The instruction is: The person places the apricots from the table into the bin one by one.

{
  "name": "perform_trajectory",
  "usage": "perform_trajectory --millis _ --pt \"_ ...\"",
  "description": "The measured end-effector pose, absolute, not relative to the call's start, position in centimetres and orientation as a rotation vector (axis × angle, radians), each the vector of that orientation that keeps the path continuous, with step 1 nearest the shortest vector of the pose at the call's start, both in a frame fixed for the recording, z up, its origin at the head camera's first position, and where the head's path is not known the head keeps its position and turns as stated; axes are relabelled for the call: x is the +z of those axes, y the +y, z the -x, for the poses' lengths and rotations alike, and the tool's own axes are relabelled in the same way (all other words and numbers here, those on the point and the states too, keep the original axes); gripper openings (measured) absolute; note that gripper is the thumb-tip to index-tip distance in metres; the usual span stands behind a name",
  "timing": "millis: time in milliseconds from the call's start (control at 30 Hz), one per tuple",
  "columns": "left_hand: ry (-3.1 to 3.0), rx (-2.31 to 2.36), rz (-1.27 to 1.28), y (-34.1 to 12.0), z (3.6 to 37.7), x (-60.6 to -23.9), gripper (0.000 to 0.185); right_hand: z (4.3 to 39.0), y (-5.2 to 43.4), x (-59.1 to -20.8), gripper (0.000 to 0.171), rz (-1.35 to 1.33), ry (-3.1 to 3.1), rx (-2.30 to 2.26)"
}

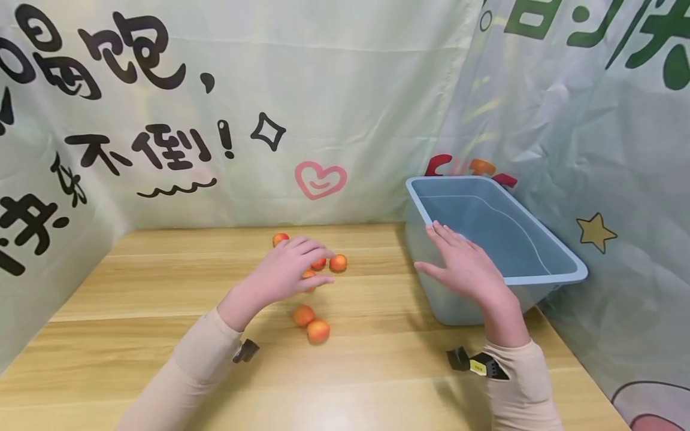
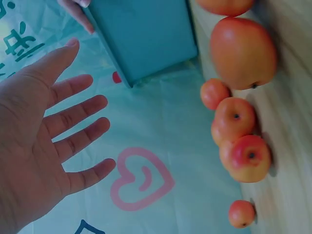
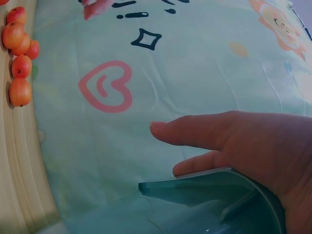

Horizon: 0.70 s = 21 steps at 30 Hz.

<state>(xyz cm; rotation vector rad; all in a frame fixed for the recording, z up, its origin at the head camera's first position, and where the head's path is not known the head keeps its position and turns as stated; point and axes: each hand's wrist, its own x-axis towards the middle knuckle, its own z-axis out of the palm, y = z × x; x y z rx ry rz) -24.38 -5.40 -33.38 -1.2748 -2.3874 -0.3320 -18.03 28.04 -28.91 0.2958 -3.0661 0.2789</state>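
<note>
Several small orange-red fruits (image 1: 318,330) lie loose on the wooden table (image 1: 135,287). My left hand (image 1: 293,266) hovers over the middle of the group with its fingers spread and straight, holding nothing; one fruit (image 1: 338,262) sits just past its fingertips. The left wrist view shows the empty palm (image 2: 44,146) and the fruits (image 2: 243,52) beside it. My right hand (image 1: 460,260) is flat and open over the near left rim of the blue plastic tub (image 1: 539,278). Its straight fingers (image 3: 195,130) reach over the rim (image 3: 209,176); whether they touch it is unclear.
The tub stands at the table's right side, against a printed cloth backdrop (image 1: 350,90) that closes off the back and both sides. No fruit shows inside the tub. Bare wood lies to the left and in front of the fruits.
</note>
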Motion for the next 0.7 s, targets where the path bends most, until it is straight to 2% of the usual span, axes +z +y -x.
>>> perform_trajectory --millis 700 --pt "-2.717 -0.203 1.428 -5.4 21.5 -37.1 0.049 18.2 27.9 -28.9 0.084 -0.286 -3.08 0.27"
